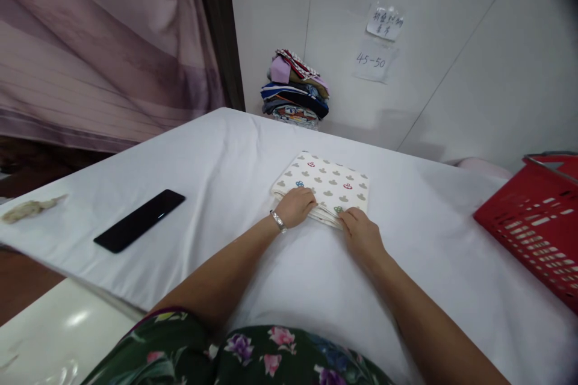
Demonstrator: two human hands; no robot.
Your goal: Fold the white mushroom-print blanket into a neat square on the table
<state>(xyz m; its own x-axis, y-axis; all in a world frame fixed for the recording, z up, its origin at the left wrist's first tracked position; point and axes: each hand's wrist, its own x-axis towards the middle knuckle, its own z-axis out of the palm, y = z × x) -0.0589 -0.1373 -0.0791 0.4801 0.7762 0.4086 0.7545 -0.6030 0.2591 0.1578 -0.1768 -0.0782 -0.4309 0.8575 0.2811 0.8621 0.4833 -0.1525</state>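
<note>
A folded cream cloth printed with small grey, red, blue and green motifs lies flat on the white-covered table. My left hand, with a silver bracelet at the wrist, grips its near edge with fingers closed. To the right, my right hand pinches the same edge near the cloth's near right corner. Several folded layers show along this edge between the two hands. The fingertips are partly hidden against the fabric.
A black phone lies on the left of the table, with a crumpled beige scrap beyond it. At the right stands a red plastic basket. Folded fabrics are stacked by the wall behind, below handwritten paper notes. A pinkish curtain hangs at left.
</note>
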